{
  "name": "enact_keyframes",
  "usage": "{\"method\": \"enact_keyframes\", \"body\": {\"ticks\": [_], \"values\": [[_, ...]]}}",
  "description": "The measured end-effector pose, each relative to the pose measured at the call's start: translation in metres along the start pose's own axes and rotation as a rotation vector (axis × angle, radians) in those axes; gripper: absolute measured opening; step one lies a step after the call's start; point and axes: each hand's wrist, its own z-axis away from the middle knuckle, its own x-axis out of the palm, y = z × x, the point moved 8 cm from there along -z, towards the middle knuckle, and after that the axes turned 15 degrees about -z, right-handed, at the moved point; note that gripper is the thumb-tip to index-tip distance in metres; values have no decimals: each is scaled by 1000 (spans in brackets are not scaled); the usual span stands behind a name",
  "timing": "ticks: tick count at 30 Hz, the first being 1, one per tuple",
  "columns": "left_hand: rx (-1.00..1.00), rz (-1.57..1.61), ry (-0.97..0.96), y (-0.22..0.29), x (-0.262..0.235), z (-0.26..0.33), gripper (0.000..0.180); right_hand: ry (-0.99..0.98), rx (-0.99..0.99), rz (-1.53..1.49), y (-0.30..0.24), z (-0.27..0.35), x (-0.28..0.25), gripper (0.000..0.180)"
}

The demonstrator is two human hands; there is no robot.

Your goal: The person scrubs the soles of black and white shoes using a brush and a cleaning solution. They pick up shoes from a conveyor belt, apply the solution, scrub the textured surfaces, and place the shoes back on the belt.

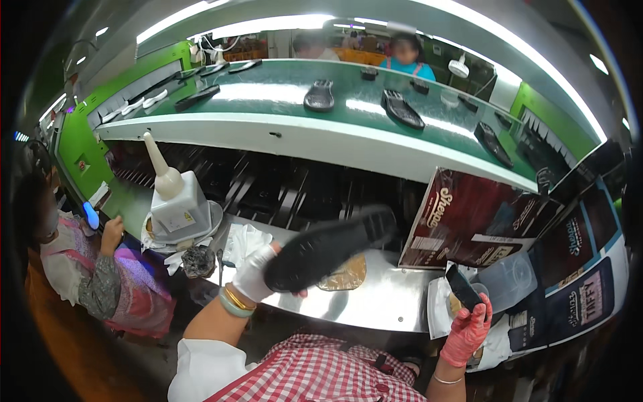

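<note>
My left hand [253, 276], in a white glove, grips a black shoe sole [315, 251] by its near end, tilted above the metal table [375, 308]. The sole's far end is smeared by motion. At the right, my right hand [465, 333] wears a wet-looking red glove. Its fingers are closed on a dark oblong block [462, 287] with a tan side, whose kind I cannot make out. That block stands beside a clear plastic tub [510, 280]. Under the sole, a tan patch [345, 273] lies on the metal.
A green conveyor [261, 90] carrying several black soles crosses ahead, above a dark rack [295, 191]. At left stand a white spouted bottle [179, 208] and a crumpled dark lump [199, 261]. Printed cardboard [462, 221] borders the right. A person [87, 268] works at far left.
</note>
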Motion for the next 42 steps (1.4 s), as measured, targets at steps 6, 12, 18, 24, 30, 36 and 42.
{"method": "enact_keyframes", "body": {"ticks": [6,12,18,24,30,36,42], "values": [[419,72,337,174,-45,-61,55,40,-41,-8,-4,11,11,29],[463,-135,723,144,-107,-72,59,-85,-40,61,28,26,14,30],[-70,-498,628,-141,-68,-11,29,-255,-80,274,56,50,-2,30],[387,-1273,437,-163,-30,-9,26,-500,-339,492,71,70,18,32],[384,-1401,382,-154,-13,-14,25,-567,-175,462,112,75,9,35],[368,-1361,387,-159,-23,-9,27,-823,-306,827,150,76,25,35],[461,-1367,402,-168,-25,-14,28,-825,-363,1119,181,63,12,26]]}}
